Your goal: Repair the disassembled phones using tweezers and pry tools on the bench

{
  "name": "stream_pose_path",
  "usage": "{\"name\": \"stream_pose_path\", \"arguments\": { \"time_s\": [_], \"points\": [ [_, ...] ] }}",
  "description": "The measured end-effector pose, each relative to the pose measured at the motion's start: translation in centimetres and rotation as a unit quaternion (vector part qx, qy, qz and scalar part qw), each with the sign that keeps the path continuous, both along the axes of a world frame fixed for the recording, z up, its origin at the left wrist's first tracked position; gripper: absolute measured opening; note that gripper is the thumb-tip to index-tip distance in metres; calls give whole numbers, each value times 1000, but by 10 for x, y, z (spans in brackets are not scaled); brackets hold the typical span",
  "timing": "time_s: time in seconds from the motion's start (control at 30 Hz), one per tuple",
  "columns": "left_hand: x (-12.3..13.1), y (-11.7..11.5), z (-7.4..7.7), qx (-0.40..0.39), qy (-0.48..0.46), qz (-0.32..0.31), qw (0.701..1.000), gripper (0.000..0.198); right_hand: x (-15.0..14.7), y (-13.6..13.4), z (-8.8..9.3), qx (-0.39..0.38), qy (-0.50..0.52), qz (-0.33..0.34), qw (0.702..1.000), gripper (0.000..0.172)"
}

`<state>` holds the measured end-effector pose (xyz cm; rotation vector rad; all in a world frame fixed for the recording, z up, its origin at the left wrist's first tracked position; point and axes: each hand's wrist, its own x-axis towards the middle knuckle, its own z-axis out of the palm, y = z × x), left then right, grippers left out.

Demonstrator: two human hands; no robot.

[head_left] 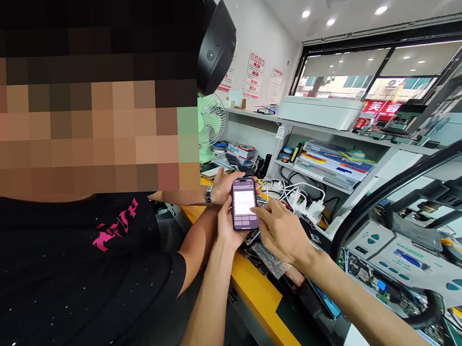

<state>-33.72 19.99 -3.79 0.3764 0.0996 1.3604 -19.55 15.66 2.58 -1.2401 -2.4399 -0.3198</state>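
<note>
A purple-edged smartphone (244, 203) with a lit white screen is held upright over the yellow bench edge. My left hand (226, 229) is wrapped round its left side and lower back. My right hand (282, 233) reaches in from the right, forefinger stretched out with its tip at the right edge of the screen and the other fingers curled. A co-worker's hand with a wristwatch (221, 186) rests at the phone's top left corner.
The co-worker in a black T-shirt (105, 268) stands close on the left, wearing a headset (215, 47). White chargers and cables (300, 198) lie behind the phone. A grey machine (404, 258) stands right, with shelves holding papers (333, 164), a printer (320, 112) and a green fan (210, 123).
</note>
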Motion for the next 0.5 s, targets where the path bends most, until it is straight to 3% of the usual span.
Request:
{"name": "stream_pose_path", "arguments": {
  "time_s": [0.5],
  "points": [
    [1, 11, -13, -67, -22, 18, 997, 48, 2, 10, -11, 13, -14, 19, 1000, 35]
  ]
}}
